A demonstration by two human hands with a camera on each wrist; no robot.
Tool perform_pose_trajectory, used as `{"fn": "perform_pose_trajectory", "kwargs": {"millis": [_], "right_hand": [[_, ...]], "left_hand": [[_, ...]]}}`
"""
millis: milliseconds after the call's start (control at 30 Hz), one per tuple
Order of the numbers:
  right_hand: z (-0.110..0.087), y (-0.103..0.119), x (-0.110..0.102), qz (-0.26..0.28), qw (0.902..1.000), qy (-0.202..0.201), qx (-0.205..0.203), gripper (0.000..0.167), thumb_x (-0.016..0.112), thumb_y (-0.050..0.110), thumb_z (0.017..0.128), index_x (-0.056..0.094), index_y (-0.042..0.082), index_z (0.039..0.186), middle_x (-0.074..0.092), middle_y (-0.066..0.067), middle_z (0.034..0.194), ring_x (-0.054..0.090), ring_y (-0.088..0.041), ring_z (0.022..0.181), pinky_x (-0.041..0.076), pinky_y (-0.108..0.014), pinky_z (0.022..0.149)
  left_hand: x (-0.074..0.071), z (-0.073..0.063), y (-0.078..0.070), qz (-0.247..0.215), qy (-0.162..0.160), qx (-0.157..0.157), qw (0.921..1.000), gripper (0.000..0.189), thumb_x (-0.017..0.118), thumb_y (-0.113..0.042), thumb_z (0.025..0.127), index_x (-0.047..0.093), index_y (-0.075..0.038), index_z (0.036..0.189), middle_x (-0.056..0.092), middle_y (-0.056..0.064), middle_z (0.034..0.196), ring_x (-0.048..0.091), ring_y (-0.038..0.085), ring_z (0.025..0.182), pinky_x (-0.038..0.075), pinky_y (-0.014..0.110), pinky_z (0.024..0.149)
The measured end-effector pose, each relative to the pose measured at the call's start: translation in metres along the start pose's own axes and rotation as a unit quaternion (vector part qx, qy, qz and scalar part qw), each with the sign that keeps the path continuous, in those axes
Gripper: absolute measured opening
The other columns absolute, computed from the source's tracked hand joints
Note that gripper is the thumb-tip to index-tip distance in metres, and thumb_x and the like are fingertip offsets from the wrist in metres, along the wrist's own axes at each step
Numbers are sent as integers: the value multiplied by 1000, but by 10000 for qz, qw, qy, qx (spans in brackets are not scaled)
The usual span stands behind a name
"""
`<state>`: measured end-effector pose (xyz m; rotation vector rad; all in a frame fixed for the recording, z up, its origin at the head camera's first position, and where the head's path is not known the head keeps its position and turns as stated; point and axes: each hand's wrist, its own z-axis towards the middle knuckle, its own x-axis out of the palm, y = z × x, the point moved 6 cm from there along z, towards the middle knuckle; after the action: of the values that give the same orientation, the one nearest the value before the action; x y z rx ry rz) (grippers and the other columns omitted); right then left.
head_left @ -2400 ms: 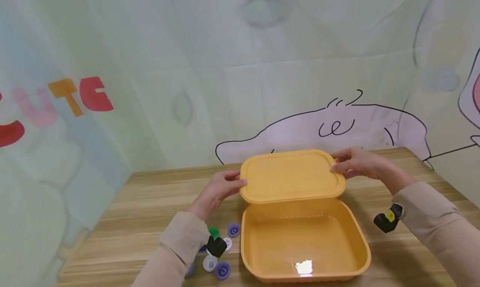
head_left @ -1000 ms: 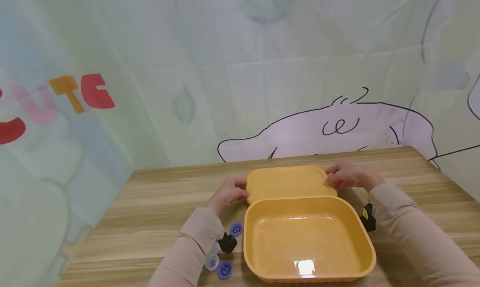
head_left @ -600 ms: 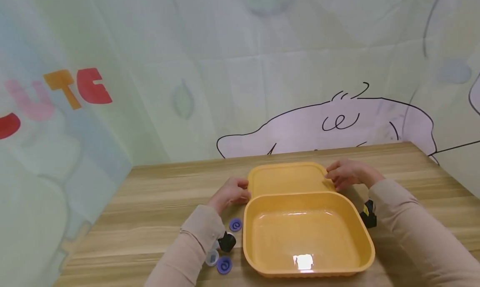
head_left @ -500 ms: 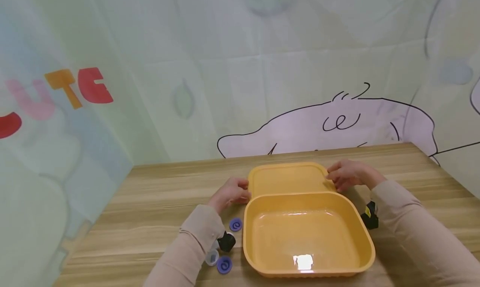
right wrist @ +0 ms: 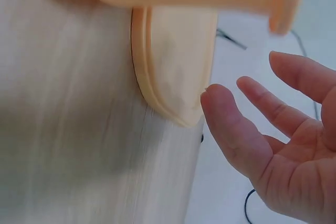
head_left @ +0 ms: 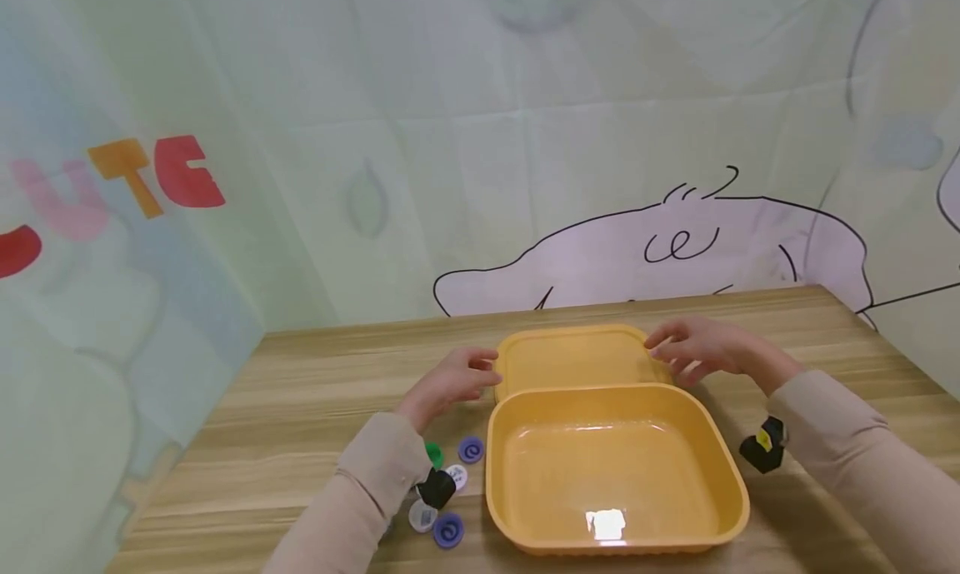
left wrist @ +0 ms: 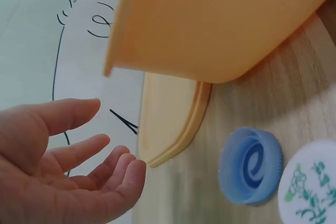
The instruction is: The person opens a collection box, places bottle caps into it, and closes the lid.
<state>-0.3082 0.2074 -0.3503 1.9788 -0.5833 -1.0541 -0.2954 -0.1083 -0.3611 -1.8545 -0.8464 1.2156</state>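
Observation:
A yellow rectangular lid (head_left: 573, 357) lies flat on the table behind a deep yellow plastic container (head_left: 611, 474), whose back wall hides the lid's near part. My left hand (head_left: 453, 380) hovers just off the lid's left end, fingers loosely spread and holding nothing. At the opposite end, my right hand (head_left: 701, 349) is close to the lid's right edge with relaxed, parted fingers. Both wrist views show a gap between the fingers and the lid (left wrist: 168, 119). The container has nothing inside except a bright light reflection on its floor.
Left of the container lie several bottle caps: a purple cap (head_left: 471, 450), another purple one nearer, a white cap (head_left: 422, 516), and a green cap (head_left: 434, 454) partly behind the left wrist camera (head_left: 437, 488). A printed curtain (head_left: 480, 182) hangs behind the wooden table (head_left: 322, 391).
The lid, held by both hands above the container's back edge, came down onto the table behind it. Both hands then let go and drew slightly outward from it.

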Motion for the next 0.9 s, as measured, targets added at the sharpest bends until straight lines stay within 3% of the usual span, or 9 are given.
{"fn": "perform_pose_trajectory", "kwargs": {"millis": [233, 500, 667, 900], "right_hand": [[-26, 4, 14, 24, 9996, 157, -244, 51, 61, 19, 90, 43, -9, 128, 57, -17, 106, 58, -26, 90, 54, -42, 75], [-45, -8, 25, 397, 9981, 281, -365, 52, 62, 17, 89, 43, -9, 130, 54, -19, 115, 59, -26, 94, 53, -42, 76], [-51, -12, 32, 710, 9945, 475, -601, 49, 60, 10, 89, 42, -11, 129, 56, -17, 110, 59, -26, 92, 54, -39, 74], [-54, -15, 39, 1018, 9877, 813, -866, 48, 56, 6, 90, 38, -13, 131, 54, -18, 116, 59, -24, 95, 54, -36, 77]], "left_hand": [[-7, -17, -9, 82, 126, 431, 9990, 46, 61, -15, 90, 49, 0, 131, 53, 17, 124, 51, 28, 112, 47, 43, 91], [-18, -36, -11, 160, 217, 889, 9957, 43, 62, -15, 89, 52, -1, 128, 55, 20, 122, 53, 28, 108, 47, 42, 90], [-22, -47, -6, 157, 225, 953, 9951, 39, 61, -13, 89, 53, -3, 127, 56, 17, 120, 54, 25, 105, 46, 39, 92], [-26, -56, 1, 169, 73, 897, 9958, 36, 62, -13, 89, 55, -3, 123, 59, 16, 115, 55, 23, 101, 47, 38, 91]]}}
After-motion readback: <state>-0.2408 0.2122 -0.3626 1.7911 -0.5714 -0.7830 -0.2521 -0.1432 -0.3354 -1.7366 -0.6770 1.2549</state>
